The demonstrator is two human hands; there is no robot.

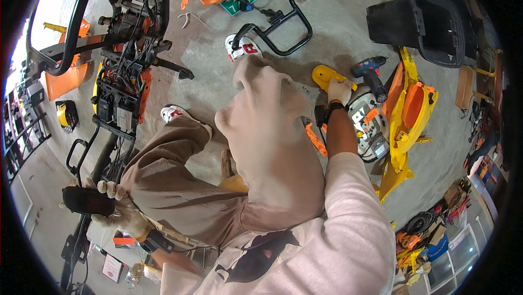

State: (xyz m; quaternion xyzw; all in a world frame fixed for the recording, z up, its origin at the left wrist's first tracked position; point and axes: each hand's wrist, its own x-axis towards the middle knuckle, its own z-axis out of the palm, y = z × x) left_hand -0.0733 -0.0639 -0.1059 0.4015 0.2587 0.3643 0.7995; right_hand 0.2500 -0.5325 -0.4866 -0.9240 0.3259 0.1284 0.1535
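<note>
My left hand (pixel 121 214), in a pale knitted glove, has its fingers closed round a dark, glossy oval part (pixel 87 201) beside the rear of a stripped scooter frame (pixel 119 104). Whether that part is fixed to the frame cannot be made out. On the right, my gloved right hand (pixel 340 90) grips the near end of a yellow rounded cover piece (pixel 326 76) low by the floor. Its fingertips are partly hidden. Just beyond this hand stands a dark cordless drill (pixel 372 76). A white headlight assembly (pixel 370 126) lies close to my right forearm.
Yellow body panels (pixel 409 123) lie to the right, with a black storage bin (pixel 438 28) beyond. A black tubular rack (pixel 294 34) rests on the floor ahead. At the far left sits an orange panel (pixel 68 80). Boxes and parts (pixel 425 235) are piled behind on the right.
</note>
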